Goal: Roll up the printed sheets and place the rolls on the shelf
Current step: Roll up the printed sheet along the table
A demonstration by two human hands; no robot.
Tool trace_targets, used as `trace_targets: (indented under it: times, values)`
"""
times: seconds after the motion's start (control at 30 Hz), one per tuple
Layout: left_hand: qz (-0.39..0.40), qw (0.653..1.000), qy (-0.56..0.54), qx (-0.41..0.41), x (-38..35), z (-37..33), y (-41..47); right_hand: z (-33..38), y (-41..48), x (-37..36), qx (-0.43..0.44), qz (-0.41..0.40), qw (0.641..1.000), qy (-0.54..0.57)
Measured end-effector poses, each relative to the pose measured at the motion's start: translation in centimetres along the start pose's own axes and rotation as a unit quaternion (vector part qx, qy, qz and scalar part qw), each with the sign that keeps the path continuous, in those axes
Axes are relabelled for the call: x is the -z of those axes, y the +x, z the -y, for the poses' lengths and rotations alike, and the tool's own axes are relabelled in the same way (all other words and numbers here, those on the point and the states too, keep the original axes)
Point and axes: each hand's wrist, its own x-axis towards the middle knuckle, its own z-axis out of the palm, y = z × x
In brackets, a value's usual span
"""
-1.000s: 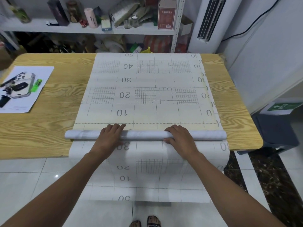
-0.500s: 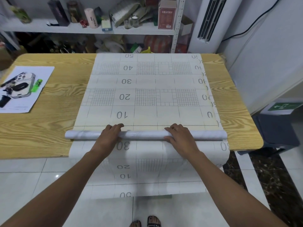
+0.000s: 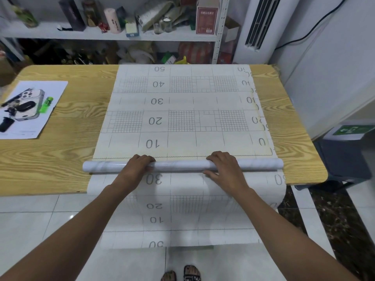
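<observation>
A long white roll (image 3: 180, 165) of sheet lies crosswise near the table's front edge. My left hand (image 3: 135, 167) and my right hand (image 3: 224, 166) both rest on top of it, fingers curled over its far side. A printed sheet (image 3: 182, 110) with grids and upside-down numbers lies flat beyond the roll, reaching to the table's far edge. Another printed length (image 3: 182, 211) hangs from the roll over the front edge toward the floor. The white shelf (image 3: 60, 34) stands behind the table, crowded with items.
On the wooden table (image 3: 50, 159) at left lies a white paper (image 3: 54, 92) with a phone, dark small gear and a green lighter (image 3: 46, 104). A white air conditioner (image 3: 257, 23) stands at back right, a dark bin (image 3: 345, 155) at the table's right end.
The hanging sheet's bottom edge has risen a little, and the roll has stayed at about the same spot under both hands.
</observation>
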Motion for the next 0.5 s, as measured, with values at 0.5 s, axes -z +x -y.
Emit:
trace_targets:
  times: [0.5]
  values:
    - [0.015, 0.998, 0.040, -0.035, -0.20, 1.10, 0.41, 0.01, 0.42, 0.01, -0.026, 0.020, 0.999, 0.025]
